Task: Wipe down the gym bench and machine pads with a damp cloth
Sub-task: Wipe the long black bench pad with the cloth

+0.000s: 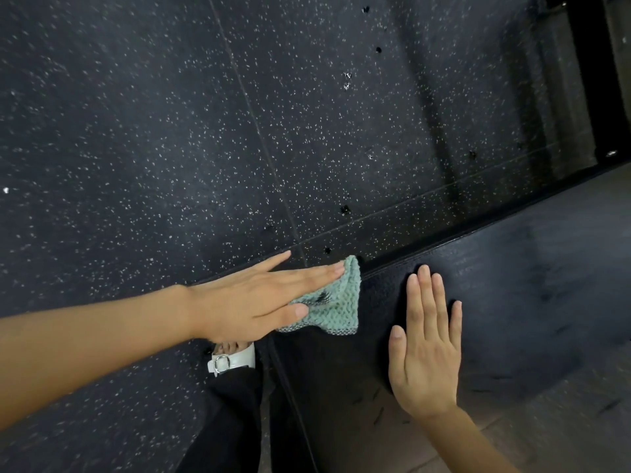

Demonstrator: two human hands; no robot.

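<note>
A black padded bench (512,285) fills the lower right of the head view, its top surface showing faint streaks. A mint-green knitted cloth (338,302) lies on the pad near its far left edge. My left hand (259,298) presses flat on the cloth with straight fingers, covering its left part. My right hand (425,349) rests flat on the bare pad just to the right of the cloth, fingers straight and spread slightly, not touching the cloth.
Black rubber floor (153,131) with white speckles covers the left and top. My foot in a white buckled sandal (232,360) stands beside the bench edge, with a black trouser leg (228,421) below. A black metal frame post (587,80) rises at the upper right.
</note>
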